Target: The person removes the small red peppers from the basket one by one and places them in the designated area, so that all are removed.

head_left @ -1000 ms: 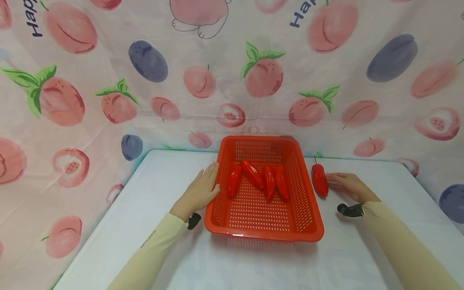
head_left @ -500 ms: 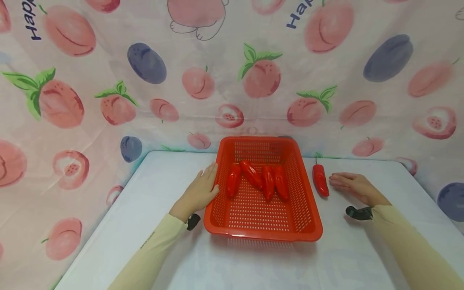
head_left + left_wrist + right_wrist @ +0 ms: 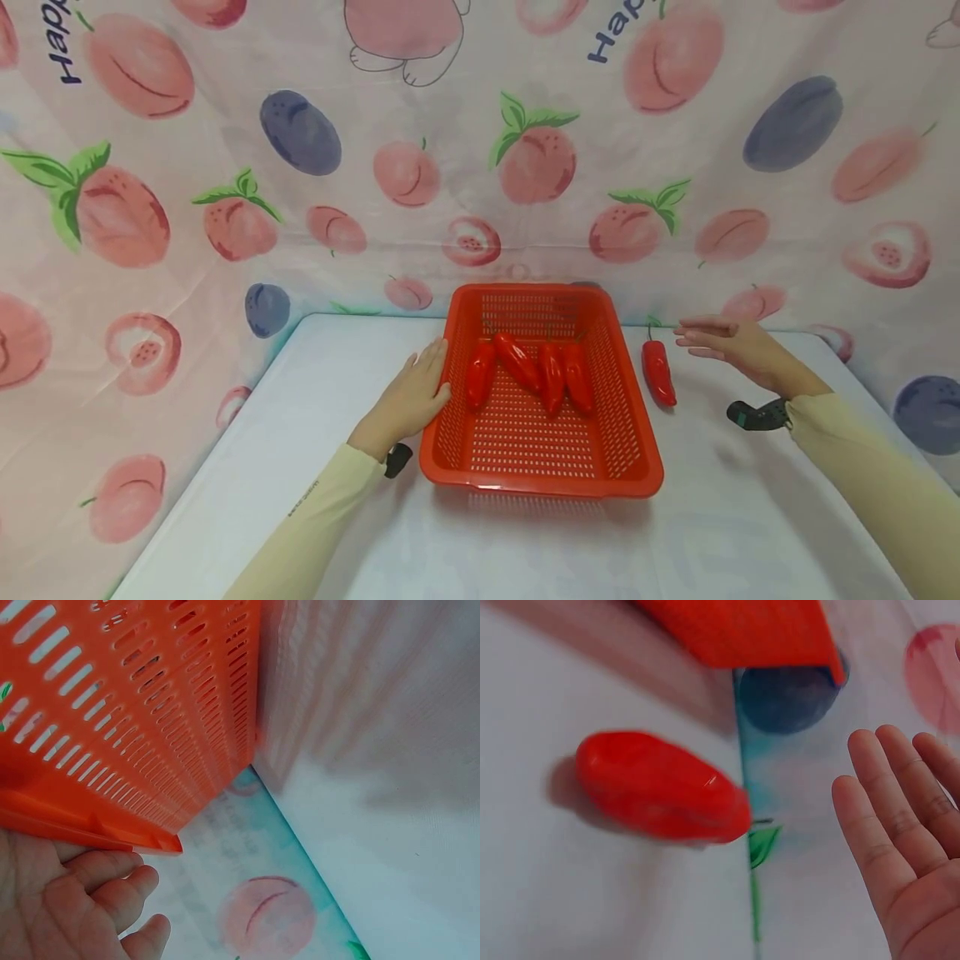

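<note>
A red plastic basket [image 3: 540,487] with slotted walls stands on the table, several red chili peppers [image 3: 516,362] lying toward its far end. My left hand [image 3: 408,396] rests against the basket's left rim, fingers straight; in the left wrist view the fingers [image 3: 112,870] touch the rim from outside. One more red chili pepper [image 3: 658,373] lies on the table just right of the basket, its stem pointing away from me. Above and to the right of that pepper hovers my right hand [image 3: 750,350], fingers extended and holding nothing. In the right wrist view the hand is apart from the pepper [image 3: 660,787].
The white table [image 3: 300,433] ends at the back against a hanging cloth [image 3: 450,108] printed with fruit. This cloth also covers the left side. Each wrist wears a dark camera strap, such as the right wrist camera [image 3: 753,415].
My right hand has drawn away from the single pepper, lifting and shifting right. The left hand stays on the basket rim. The peppers in the basket have not moved.
</note>
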Action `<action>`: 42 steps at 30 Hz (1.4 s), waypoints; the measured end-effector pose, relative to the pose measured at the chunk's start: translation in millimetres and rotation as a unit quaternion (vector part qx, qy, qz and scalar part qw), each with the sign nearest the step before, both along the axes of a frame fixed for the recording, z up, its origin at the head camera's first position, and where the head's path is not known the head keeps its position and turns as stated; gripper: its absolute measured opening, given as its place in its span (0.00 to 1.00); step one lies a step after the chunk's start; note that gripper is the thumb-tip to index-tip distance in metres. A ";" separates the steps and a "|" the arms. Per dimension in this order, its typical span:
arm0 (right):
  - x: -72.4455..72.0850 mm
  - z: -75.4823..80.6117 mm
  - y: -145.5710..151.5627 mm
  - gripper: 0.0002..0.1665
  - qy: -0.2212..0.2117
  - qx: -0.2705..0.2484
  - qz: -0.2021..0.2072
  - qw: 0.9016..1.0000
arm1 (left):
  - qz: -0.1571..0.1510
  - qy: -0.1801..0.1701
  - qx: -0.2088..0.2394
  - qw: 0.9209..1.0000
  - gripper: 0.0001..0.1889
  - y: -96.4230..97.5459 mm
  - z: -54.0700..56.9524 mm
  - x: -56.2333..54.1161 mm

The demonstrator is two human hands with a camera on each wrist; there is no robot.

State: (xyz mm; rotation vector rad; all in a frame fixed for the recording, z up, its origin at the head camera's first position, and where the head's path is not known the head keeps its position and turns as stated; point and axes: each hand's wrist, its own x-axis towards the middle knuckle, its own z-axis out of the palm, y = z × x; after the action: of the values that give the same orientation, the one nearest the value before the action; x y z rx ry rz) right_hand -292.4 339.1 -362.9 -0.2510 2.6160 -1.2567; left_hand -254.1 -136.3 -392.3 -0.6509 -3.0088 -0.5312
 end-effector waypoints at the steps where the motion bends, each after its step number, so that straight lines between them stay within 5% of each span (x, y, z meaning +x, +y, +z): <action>1: 0.2 5.7 -3.6 0.37 0.001 -0.004 0.007 1.000 | 0.000 0.001 -0.002 1.000 0.35 0.0 0.1 0.1; 10: 0.7 46.3 -54.1 0.34 0.029 0.005 0.069 0.997 | 0.002 -0.003 0.002 1.000 0.35 -1.8 1.1 0.0; 16: -5.8 54.8 -96.1 0.32 0.041 0.025 0.101 0.994 | -0.001 0.001 0.002 1.000 0.34 -1.6 0.5 -1.3; 27: -14.7 52.8 -166.8 0.28 0.009 -0.030 0.158 0.987 | -0.005 0.004 0.010 1.000 0.35 -0.3 -1.0 -0.6; 42: -29.8 18.4 -224.9 0.26 -0.016 -0.148 0.183 0.972 | 0.000 -0.001 0.009 1.000 0.35 -1.3 -3.5 -1.9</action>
State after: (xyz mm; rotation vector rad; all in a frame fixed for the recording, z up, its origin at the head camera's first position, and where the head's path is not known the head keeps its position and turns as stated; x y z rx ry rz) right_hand -322.2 114.2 -344.5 -0.7203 2.2077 -1.4868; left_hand -256.0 -137.6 -395.8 -0.6502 -3.0026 -0.5591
